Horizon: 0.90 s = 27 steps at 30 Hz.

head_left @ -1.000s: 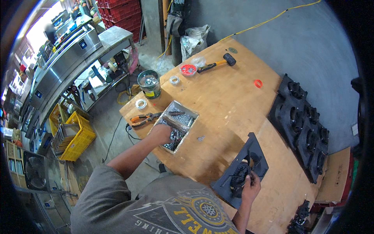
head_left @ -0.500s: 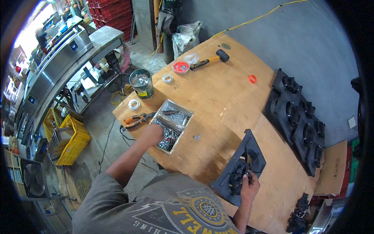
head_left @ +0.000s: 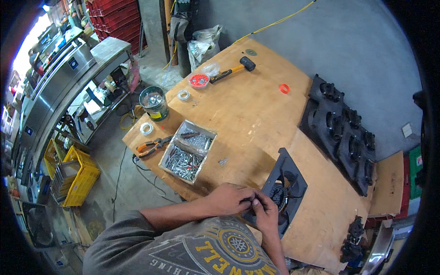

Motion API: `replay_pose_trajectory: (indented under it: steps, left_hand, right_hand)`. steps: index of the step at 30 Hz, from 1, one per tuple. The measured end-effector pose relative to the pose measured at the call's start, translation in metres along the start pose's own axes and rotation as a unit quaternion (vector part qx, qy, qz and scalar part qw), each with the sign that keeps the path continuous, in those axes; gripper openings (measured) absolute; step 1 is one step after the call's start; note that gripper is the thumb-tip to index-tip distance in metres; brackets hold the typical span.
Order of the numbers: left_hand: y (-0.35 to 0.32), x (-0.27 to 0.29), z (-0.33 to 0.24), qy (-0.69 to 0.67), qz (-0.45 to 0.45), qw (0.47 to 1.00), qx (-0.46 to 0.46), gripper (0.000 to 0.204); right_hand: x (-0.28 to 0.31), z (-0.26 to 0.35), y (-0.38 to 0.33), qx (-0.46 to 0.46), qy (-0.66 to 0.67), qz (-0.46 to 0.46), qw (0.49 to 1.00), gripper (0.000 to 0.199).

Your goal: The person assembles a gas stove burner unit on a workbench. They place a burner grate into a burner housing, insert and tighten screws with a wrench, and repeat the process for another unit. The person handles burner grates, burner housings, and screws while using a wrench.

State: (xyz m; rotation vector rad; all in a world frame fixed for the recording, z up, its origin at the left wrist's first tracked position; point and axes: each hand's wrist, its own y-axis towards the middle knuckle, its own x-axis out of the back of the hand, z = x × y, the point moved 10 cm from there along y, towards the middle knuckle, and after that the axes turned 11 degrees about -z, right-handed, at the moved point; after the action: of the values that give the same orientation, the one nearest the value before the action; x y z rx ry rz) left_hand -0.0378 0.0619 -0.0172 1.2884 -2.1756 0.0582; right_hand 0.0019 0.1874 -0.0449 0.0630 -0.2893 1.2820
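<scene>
My left hand (head_left: 233,199) and my right hand (head_left: 266,211) meet at the near edge of the table, fingertips pinched together. Whatever is between them is hidden by the fingers. Just beyond my right hand lies a black panel (head_left: 297,195) with a round dark burner-like part (head_left: 278,194) set in its opening. To the left, a divided box (head_left: 176,176) holds loose screws (head_left: 184,164) in its near part and small metal pieces in its far part. A few small metal pieces (head_left: 223,161) lie on the wood right of the box.
Orange-handled pliers (head_left: 153,145) lie left of the box. Farther back are a dark bucket (head_left: 154,104), white rings (head_left: 146,129), a tub of red pieces (head_left: 199,81) and a mallet (head_left: 247,63). More black panels (head_left: 337,133) lie along the wall. A yellow crate (head_left: 82,181) stands on the floor.
My left hand has left the screw box and come right to meet my right hand. My right hand has shifted left, off the burner-like part. The whole view has shifted slightly.
</scene>
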Motion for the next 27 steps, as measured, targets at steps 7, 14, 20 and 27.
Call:
replay_pose_trajectory:
  steps: [7, 14, 20, 27]
  left_hand:
    - [0.011, -0.01, 0.009, -0.113, 0.012, 0.992, 0.048, 0.028]
    - [0.029, 0.003, 0.168, 0.327, -0.025, 0.932, 0.152, 0.03]
    - [0.037, -0.011, 0.193, 0.358, 0.005, 0.922, 0.145, 0.025]
    - [0.036, -0.014, 0.211, 0.326, 0.017, 0.926, 0.187, 0.019]
  right_hand:
    - [0.032, -0.011, 0.0, -0.013, 0.068, -0.044, 0.997, 0.032]
    - [0.114, -0.028, 0.005, 0.0, -0.014, -0.211, 0.977, 0.025]
    - [0.153, -0.086, -0.002, -0.082, -0.056, -0.165, 0.981, 0.026]
    - [0.174, -0.139, -0.018, -0.113, -0.203, -0.121, 0.965, 0.02]
